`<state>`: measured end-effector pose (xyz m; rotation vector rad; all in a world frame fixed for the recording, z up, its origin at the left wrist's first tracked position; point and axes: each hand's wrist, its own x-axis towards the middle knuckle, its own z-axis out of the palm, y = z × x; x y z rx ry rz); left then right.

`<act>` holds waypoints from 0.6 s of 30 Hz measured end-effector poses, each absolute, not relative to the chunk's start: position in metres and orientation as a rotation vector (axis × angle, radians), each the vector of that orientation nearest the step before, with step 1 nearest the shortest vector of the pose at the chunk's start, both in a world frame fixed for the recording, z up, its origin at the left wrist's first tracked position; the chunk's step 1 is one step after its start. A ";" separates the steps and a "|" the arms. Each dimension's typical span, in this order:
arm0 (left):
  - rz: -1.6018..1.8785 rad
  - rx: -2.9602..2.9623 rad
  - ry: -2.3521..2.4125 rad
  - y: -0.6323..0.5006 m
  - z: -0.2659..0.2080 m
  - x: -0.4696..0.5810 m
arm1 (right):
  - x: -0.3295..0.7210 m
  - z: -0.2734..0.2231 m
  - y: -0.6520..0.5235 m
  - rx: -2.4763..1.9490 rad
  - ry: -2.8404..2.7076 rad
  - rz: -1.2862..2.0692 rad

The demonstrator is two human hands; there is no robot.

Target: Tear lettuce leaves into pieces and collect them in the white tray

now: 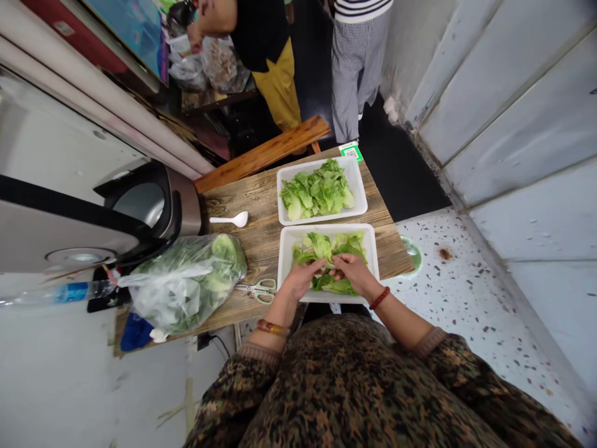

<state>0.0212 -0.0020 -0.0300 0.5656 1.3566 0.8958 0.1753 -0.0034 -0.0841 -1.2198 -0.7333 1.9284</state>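
Both of my hands are over the near white tray (285, 239), which holds loose green lettuce leaves (352, 242). My left hand (302, 278) pinches a lettuce leaf (319, 245) from the left side. From the right, my right hand (353, 272) closes its fingers on the same leaf, close to the left fingertips. Just beyond stands a second white tray (359, 180), filled with lettuce pieces (319, 188). The wrists and fingers hide part of the near tray's front.
Left on the wooden table (261, 249) are a white spoon (240, 219), green-handled scissors (263, 291) and a plastic bag of greens (186, 283). A metal appliance (184, 199) stands behind the bag. Beyond are a wooden bench (270, 149) and two people (282, 87).
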 end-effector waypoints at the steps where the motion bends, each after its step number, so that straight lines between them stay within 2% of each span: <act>1: 0.903 0.551 1.364 -0.001 -0.032 0.021 | 0.173 -0.082 -0.004 -1.207 -0.708 1.956; 5: 0.998 0.469 1.386 0.005 -0.039 0.016 | 0.175 -0.073 -0.004 -1.170 -0.690 1.997; 8: 1.050 0.419 1.353 0.008 -0.037 0.008 | 0.185 -0.075 0.001 -1.155 -0.888 1.932; 15: 1.084 0.280 1.413 0.008 -0.028 -0.031 | 0.207 -0.116 0.018 -1.493 -1.204 1.489; 18: 1.108 0.225 1.443 0.003 -0.031 -0.041 | 0.190 -0.125 0.014 -1.381 -1.612 1.378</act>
